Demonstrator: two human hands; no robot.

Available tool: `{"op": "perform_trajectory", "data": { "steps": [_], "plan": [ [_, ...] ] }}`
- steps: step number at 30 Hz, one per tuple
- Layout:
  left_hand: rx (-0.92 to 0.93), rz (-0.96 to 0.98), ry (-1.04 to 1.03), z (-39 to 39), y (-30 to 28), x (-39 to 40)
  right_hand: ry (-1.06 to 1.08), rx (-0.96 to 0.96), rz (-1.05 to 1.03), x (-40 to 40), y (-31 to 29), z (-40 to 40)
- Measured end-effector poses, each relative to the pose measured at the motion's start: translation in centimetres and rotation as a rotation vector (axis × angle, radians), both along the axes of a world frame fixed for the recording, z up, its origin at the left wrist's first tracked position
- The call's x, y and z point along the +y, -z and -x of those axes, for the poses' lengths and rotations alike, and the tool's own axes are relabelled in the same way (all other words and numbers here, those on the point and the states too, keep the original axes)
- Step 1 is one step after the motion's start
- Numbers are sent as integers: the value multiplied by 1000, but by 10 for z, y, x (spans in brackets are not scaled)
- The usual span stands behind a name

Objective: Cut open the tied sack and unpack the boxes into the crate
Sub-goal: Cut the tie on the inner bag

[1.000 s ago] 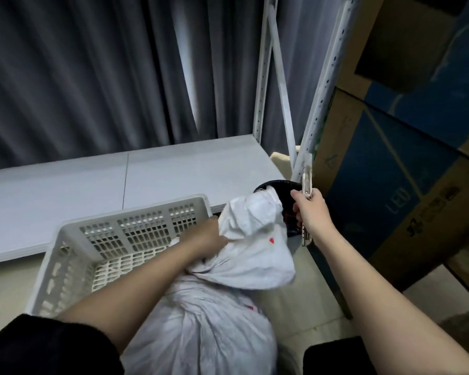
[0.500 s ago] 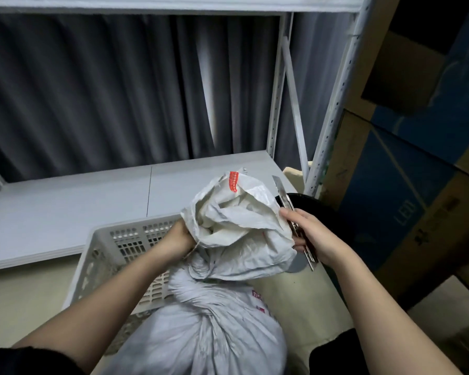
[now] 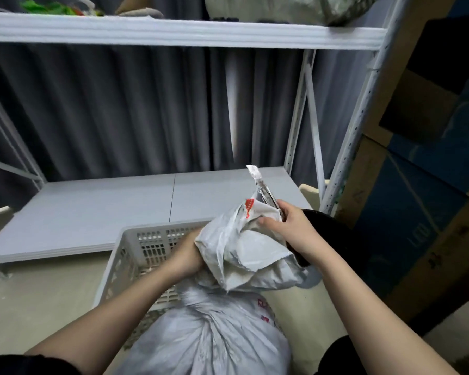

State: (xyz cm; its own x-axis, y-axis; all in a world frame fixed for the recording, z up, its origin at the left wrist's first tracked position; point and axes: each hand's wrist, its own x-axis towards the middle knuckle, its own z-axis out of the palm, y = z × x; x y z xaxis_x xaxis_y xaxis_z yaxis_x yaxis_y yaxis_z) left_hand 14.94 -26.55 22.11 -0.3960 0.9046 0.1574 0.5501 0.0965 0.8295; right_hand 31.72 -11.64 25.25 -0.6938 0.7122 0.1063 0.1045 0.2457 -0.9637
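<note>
A white woven sack (image 3: pixel 211 336) stands tied at the neck in front of me, its loose top (image 3: pixel 244 253) folded upward. My left hand (image 3: pixel 186 257) grips the sack's neck from the left. My right hand (image 3: pixel 290 231) holds a metal utility knife (image 3: pixel 263 189) with its blade pointing up, and its thumb presses on the sack's top flap. A white perforated plastic crate (image 3: pixel 136 255) sits just behind and left of the sack. The boxes are hidden inside the sack.
A white metal shelving rack (image 3: pixel 303 109) with a low grey shelf (image 3: pixel 92 207) stands behind the crate, before dark curtains. Large cardboard cartons (image 3: pixel 423 212) rise on the right. A black round object (image 3: pixel 328 234) lies behind my right hand.
The view has tilted upward. My right hand has moved the knife in from the right onto the sack's top flap; the left hand keeps its grip on the neck.
</note>
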Motion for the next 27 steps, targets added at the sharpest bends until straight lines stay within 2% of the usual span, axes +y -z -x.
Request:
{"op": "perform_trajectory", "data": {
  "steps": [2, 5, 7, 10, 13, 15, 18, 20, 22, 24, 27],
  "plan": [
    [186, 34, -31, -1, 2, -8, 40, 39, 10, -6, -2, 3],
    [762, 4, -71, -1, 8, -18, 25, 49, 52, -11, -6, 5],
    [1006, 15, -93, -6, 13, -24, 132, 3, -77, -11, -7, 6],
    [1088, -71, -145, -11, 18, -26, 241, 42, -233, -16, -25, -2],
    [1182, -163, -167, -17, 16, -27, 81, -18, -152, -28, -48, -8],
    [1200, -127, -151, -20, 15, -24, -6, -124, -63, -38, -54, -3],
    [1169, 2, -106, -26, 13, -22, 71, -243, -225, -42, -49, 8],
    [1121, 17, -34, -32, 4, -32, 91, -213, -233, -46, -47, 11],
    [910, 76, 31, -32, -13, -42, 76, -103, -165, -48, -52, 10],
    [639, -58, -14, -31, -36, -46, 15, -6, -138, -51, -70, 7],
    [393, -370, -180, -25, -77, -34, -73, 97, -161, -53, -109, 10]
  ]
}}
